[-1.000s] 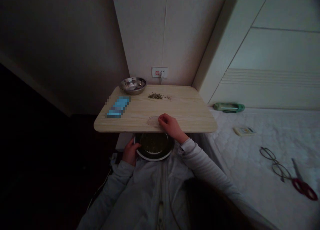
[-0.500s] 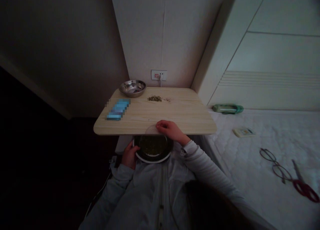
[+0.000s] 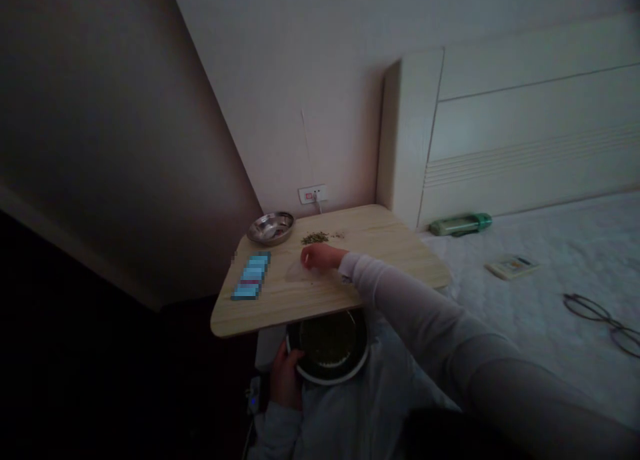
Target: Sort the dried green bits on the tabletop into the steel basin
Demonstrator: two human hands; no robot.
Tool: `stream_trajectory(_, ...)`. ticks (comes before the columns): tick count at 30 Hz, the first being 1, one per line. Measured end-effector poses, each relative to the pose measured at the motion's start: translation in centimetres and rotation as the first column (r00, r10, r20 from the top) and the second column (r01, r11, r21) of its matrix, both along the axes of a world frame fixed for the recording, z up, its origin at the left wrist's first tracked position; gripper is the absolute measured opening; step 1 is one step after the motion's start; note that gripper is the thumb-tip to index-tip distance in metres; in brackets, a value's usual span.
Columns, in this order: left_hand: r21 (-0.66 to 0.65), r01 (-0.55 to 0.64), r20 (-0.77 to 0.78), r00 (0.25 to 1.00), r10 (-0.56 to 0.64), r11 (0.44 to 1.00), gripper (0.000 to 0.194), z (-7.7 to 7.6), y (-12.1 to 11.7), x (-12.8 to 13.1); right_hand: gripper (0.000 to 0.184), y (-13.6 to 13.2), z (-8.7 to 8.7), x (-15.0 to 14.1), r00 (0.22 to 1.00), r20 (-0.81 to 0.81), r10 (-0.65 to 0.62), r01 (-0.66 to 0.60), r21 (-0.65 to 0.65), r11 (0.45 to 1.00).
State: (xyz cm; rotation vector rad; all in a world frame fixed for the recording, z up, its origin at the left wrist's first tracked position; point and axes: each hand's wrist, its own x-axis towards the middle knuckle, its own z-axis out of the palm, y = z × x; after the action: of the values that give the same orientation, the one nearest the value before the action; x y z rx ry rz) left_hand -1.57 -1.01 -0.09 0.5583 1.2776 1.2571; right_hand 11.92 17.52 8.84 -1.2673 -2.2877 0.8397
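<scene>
My left hand (image 3: 287, 377) grips the left edge of a dark round plate (image 3: 327, 373) with a pale rim. The plate rests at my lap, partly under the table's front edge, and dark greenish contents show dimly in it. Over the wooden table (image 3: 395, 260) my right hand (image 3: 320, 257) is closed, fingers curled together. A faint pale patch shows by its fingertips, and whether they hold anything is unclear. Just beyond that hand lies a small heap of dried green bits (image 3: 315, 237), with paler crumbs (image 3: 338, 235) to its right.
On the table's left stand a steel bowl (image 3: 273, 228) and a pixelated blue-screened phone (image 3: 251, 277). A green-capped bottle (image 3: 460, 225), a pale flat object (image 3: 513, 267) and eyeglasses (image 3: 595, 313) lie on the bed at right. A wall socket (image 3: 313, 194) holds a plug.
My right hand has moved forward from above the plate to over the table, near the green bits. My left hand still holds the plate. The view has shifted, and the scissors are out of sight.
</scene>
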Motion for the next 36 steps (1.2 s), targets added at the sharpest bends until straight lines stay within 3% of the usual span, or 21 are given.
stream_trajectory(6,0.025,0.019,-0.022,1.000,-0.019,1.000,0.033,-0.2,0.0,-0.3,0.016,0.2,-0.2,-0.8,1.000,0.019,0.012,-0.012,0.010,1.000)
stream_trajectory(10,0.038,0.013,-0.006,1.000,-0.013,0.999,0.039,-0.1,0.0,-0.1,0.009,-0.4,-0.2,-1.4,0.991,0.121,0.058,-0.063,0.035,0.997)
stream_trajectory(15,0.053,-0.009,0.059,0.998,0.006,0.999,0.045,0.2,-0.1,0.3,0.012,-2.2,-0.3,-1.3,0.960,0.262,0.102,-0.138,0.123,0.983)
stream_trajectory(24,-0.012,-0.064,0.098,0.993,0.064,0.998,0.035,0.1,0.2,0.2,0.022,-5.4,-0.4,-0.8,0.928,0.344,0.145,-0.210,0.159,0.965)
stream_trajectory(31,-0.025,-0.066,0.084,0.994,0.068,0.998,0.044,0.0,0.3,0.2,0.022,-8.7,-0.3,0.5,0.976,0.176,0.126,-0.154,0.162,0.975)
stream_trajectory(36,-0.018,-0.057,0.090,0.994,0.058,0.998,0.048,-0.3,0.4,0.0,0.023,-7.7,-1.1,2.5,0.971,0.215,-0.109,0.068,0.190,0.980)
